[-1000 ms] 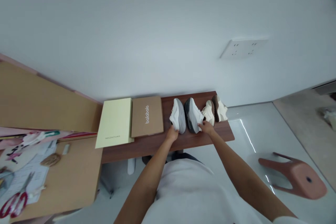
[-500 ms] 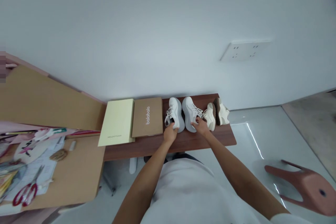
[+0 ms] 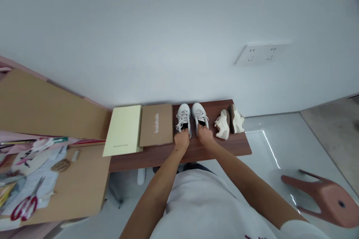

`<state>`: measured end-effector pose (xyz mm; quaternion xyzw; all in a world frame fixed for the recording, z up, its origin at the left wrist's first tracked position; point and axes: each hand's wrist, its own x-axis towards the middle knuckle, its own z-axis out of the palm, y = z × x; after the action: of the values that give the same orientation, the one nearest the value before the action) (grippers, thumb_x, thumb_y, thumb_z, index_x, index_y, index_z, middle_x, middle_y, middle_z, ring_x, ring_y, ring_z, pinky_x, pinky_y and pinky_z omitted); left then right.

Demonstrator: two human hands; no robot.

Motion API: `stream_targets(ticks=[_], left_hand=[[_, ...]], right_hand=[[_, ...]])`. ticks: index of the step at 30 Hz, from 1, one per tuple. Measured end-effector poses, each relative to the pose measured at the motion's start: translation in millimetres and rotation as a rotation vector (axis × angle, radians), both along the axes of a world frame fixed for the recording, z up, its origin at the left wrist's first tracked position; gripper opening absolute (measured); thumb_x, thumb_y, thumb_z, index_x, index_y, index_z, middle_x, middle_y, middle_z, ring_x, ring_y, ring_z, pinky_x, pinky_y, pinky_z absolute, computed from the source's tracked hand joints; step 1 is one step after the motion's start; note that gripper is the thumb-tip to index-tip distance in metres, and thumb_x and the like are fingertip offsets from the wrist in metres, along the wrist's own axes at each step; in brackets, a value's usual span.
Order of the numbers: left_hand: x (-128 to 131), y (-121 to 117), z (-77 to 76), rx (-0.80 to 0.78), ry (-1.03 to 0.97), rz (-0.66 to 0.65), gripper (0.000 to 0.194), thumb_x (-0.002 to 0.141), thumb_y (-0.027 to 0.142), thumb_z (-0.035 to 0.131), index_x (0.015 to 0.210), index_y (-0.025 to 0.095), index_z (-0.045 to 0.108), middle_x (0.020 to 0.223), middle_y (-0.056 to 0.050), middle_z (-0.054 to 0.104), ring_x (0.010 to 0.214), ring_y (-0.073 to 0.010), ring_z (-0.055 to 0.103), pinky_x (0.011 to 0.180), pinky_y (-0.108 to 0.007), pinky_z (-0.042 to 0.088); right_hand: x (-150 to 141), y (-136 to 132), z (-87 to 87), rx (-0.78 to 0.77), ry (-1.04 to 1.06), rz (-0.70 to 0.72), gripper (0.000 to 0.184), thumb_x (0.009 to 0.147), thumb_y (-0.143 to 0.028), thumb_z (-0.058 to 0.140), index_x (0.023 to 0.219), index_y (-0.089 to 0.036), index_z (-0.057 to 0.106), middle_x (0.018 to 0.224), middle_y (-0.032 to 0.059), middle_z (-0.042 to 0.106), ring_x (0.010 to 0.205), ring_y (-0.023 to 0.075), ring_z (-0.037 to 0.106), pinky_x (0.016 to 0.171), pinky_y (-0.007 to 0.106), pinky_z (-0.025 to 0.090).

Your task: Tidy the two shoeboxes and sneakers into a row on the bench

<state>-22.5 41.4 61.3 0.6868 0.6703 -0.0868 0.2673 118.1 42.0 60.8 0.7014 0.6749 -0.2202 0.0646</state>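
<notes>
On the wooden bench (image 3: 238, 145), a pale yellow box (image 3: 123, 129) and a brown box (image 3: 157, 121) are lying towards 9 o'clock. The left hand (image 3: 182, 140) is gripping the left sneaker (image 3: 184, 111) by its heel; the right hand (image 3: 205, 136) is gripping the right sneaker (image 3: 198, 111) likewise. Both toes are pointing to 12 o'clock, so aligning seems to be in hand; the next move is probably calling for level heels. 2 cream shoes (image 3: 223, 123) are sitting at 3 o'clock.

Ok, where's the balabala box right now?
In the head view, the balabala box lies left of centre on the bench, between the yellow box and the leftmost sneaker.
</notes>
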Motion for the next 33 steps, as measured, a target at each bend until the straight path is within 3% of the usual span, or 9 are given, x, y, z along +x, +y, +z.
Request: stream_targets(ticks=[6, 12, 17, 24, 30, 33], left_hand=[[3.5, -6.1, -6.8, -0.003, 0.051, -0.049, 0.032, 0.095, 0.021, 0.052, 0.123, 0.016, 0.066, 0.11, -0.022, 0.071, 0.109, -0.0358, 0.069, 0.093, -0.047, 0.05], [4.3, -0.3, -3.9, -0.042, 0.049, -0.034, 0.032, 0.095, 0.023, 0.052, 0.124, 0.017, 0.065, 0.112, -0.022, 0.071, 0.111, -0.0369, 0.068, 0.093, -0.047, 0.05], [4.8, 0.7, -0.2, -0.054, 0.057, -0.019, 0.032, 0.096, 0.023, 0.051, 0.125, 0.018, 0.064, 0.113, -0.021, 0.071, 0.112, -0.0347, 0.068, 0.094, -0.045, 0.05], [6.8, -0.7, 2.4, -0.032, 0.166, -0.108, 0.034, 0.1, 0.024, 0.044, 0.128, 0.018, 0.062, 0.111, -0.017, 0.073, 0.108, -0.0297, 0.07, 0.09, -0.041, 0.053], [3.5, -1.2, 5.4, -0.025, 0.195, -0.118, 0.035, 0.101, 0.028, 0.043, 0.131, 0.02, 0.06, 0.114, -0.016, 0.071, 0.106, -0.0278, 0.071, 0.087, -0.038, 0.055], [3.6, -7.5, 10.6, 0.032, 0.191, -0.09, 0.048, 0.1, 0.036, 0.048, 0.145, 0.021, 0.048, 0.123, -0.017, 0.065, 0.103, -0.0274, 0.071, 0.084, -0.036, 0.055]], right_hand=[[-6.2, -8.2, -10.5, -0.034, 0.042, -0.001, 0.036, 0.098, -0.013, 0.045, 0.133, -0.013, 0.052, 0.11, 0.0217, 0.072, 0.106, 0.0289, 0.069, 0.085, 0.037, 0.056], [-5.1, -4.6, -8.9, -0.009, 0.061, 0.001, 0.042, 0.099, -0.021, 0.049, 0.14, -0.014, 0.046, 0.109, 0.022, 0.072, 0.108, 0.0298, 0.069, 0.086, 0.038, 0.055], [-5.4, -3.4, -5.2, -0.024, 0.035, -0.007, 0.036, 0.099, -0.02, 0.05, 0.135, -0.014, 0.05, 0.106, 0.0205, 0.073, 0.105, 0.0272, 0.07, 0.086, 0.036, 0.054], [-8.9, -0.8, -2.4, -0.09, -0.002, 0.006, 0.029, 0.101, -0.025, 0.05, 0.128, -0.017, 0.051, 0.112, 0.0196, 0.071, 0.107, 0.0243, 0.07, 0.085, 0.032, 0.053], [-7.4, -4.9, -3.8, -0.016, 0.03, 0.032, 0.031, 0.1, -0.027, 0.053, 0.128, -0.015, 0.054, 0.119, 0.0194, 0.069, 0.112, 0.0268, 0.066, 0.085, 0.034, 0.052], [7.3, -13.2, -6.4, 0.104, 0.078, 0.028, 0.039, 0.098, -0.034, 0.054, 0.132, -0.015, 0.054, 0.126, 0.0188, 0.067, 0.117, 0.0299, 0.061, 0.093, 0.038, 0.049]])
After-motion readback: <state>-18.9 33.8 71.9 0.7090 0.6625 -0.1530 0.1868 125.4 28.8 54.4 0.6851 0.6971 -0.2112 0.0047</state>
